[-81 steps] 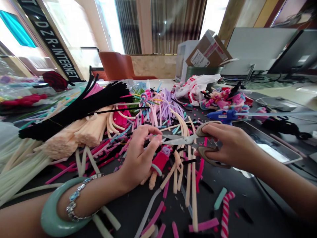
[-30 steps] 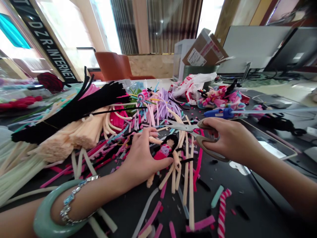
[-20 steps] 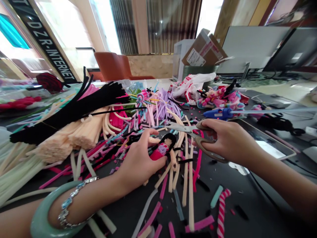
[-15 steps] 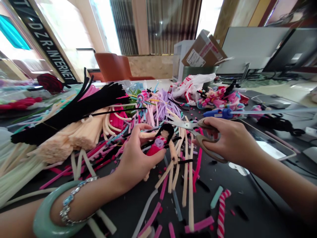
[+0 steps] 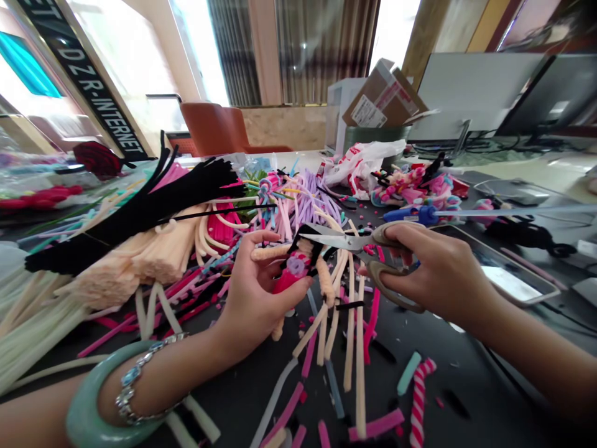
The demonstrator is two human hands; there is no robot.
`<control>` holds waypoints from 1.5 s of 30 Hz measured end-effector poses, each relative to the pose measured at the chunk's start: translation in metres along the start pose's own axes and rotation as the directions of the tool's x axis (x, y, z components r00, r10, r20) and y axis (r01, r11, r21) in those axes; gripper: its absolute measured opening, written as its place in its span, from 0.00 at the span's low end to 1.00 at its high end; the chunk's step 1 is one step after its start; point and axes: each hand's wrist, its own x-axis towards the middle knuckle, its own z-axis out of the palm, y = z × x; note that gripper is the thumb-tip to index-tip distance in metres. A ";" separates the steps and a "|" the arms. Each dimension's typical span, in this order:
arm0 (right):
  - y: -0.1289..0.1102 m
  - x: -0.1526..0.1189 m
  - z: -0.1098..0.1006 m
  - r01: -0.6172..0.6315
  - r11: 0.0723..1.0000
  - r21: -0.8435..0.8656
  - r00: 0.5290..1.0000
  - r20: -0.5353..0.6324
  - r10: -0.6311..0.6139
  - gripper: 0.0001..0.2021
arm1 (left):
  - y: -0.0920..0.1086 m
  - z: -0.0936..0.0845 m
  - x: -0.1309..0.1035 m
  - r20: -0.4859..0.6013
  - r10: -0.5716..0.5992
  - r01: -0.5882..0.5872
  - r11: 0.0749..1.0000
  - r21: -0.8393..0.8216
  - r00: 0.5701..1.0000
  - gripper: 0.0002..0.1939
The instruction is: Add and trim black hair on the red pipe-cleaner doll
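Note:
A small pipe-cleaner doll (image 5: 295,266) with black hair, a pink body and peach arms is pinched between the thumb and fingers of my left hand (image 5: 261,292). My right hand (image 5: 429,267) grips a pair of scissors (image 5: 377,246) by its brownish handles. The blades point left and lie at the doll's head, over the black hair; whether they touch it I cannot tell. Below the doll, cut peach pipe cleaners (image 5: 349,330) and pink pieces (image 5: 375,424) lie scattered on the dark table.
Bundles of black pipe cleaners (image 5: 140,208) and peach pipe cleaners (image 5: 153,255) lie at left. Behind the scissors are a blue glue gun (image 5: 415,214), a white plastic bag (image 5: 364,165) and finished-looking pink pieces (image 5: 420,186). A tablet (image 5: 508,280) lies at right, with a monitor (image 5: 471,93) behind.
The scissors have come down and left so their blades now cross the doll's head. My left hand has turned the doll slightly, tilting its head.

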 end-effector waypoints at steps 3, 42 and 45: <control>0.001 0.000 -0.001 0.031 0.999 -0.043 0.999 -0.011 -0.032 0.12 | -0.001 0.001 0.001 -0.014 0.033 -0.033 0.999 -0.011 0.999 0.28; 0.005 0.000 0.003 0.208 0.870 -0.448 0.923 -0.205 -0.326 0.12 | -0.001 -0.003 0.001 -0.011 0.007 -0.008 0.998 -0.058 1.000 0.26; 0.003 0.000 0.005 0.205 0.888 -0.412 0.940 -0.171 -0.296 0.14 | -0.002 -0.004 0.001 -0.008 0.011 -0.011 0.997 -0.072 1.000 0.28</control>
